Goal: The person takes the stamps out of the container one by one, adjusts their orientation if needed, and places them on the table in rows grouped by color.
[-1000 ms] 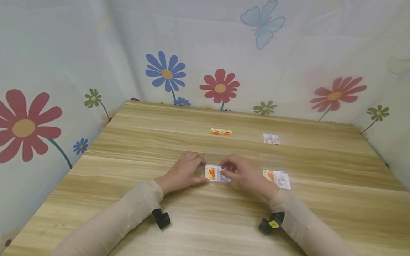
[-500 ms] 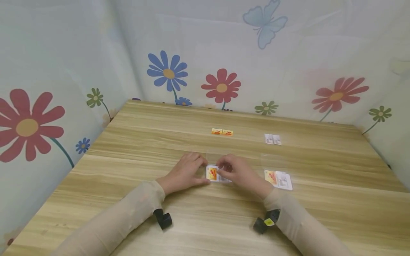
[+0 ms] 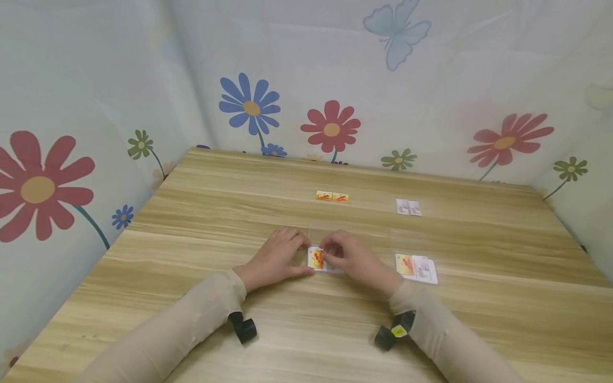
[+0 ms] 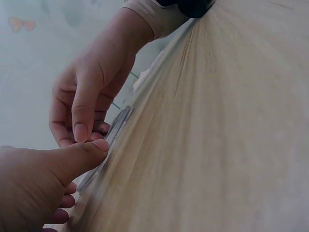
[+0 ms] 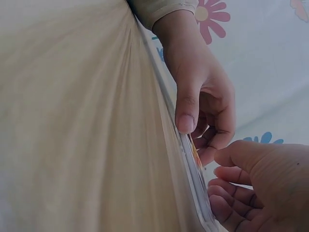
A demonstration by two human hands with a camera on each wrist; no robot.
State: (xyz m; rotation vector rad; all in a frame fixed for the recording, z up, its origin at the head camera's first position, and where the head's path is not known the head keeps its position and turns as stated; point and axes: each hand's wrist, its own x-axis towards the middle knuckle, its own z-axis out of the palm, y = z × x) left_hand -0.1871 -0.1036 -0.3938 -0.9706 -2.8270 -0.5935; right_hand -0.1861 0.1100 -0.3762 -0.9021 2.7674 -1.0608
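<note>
A small flat white-and-clear case point(image 3: 332, 269) lies on the table in front of me, an orange picture point(image 3: 316, 259) on its left half. My left hand point(image 3: 280, 252) holds the case by its left end, thumb at the near edge and fingers at the far one. Over the right half hovers my right hand point(image 3: 359, 260), fingers loosely bent, the tips at the orange picture's right side. It hides most of a grey picture there. In the right wrist view thumb and forefinger stand slightly apart beside the case point(image 5: 195, 188), with nothing visible between them.
A second case point(image 3: 417, 269) with orange and grey pictures lies to the right. Farther back are two orange picture pieces point(image 3: 332, 196) and two grey ones point(image 3: 408, 207). A flowered cloth point(image 3: 287, 69) rises behind the wooden table point(image 3: 230, 186).
My right hand has slid a little to the left across the case, from the grey picture towards the orange one. The left hand keeps its hold, and the other pieces lie as before.
</note>
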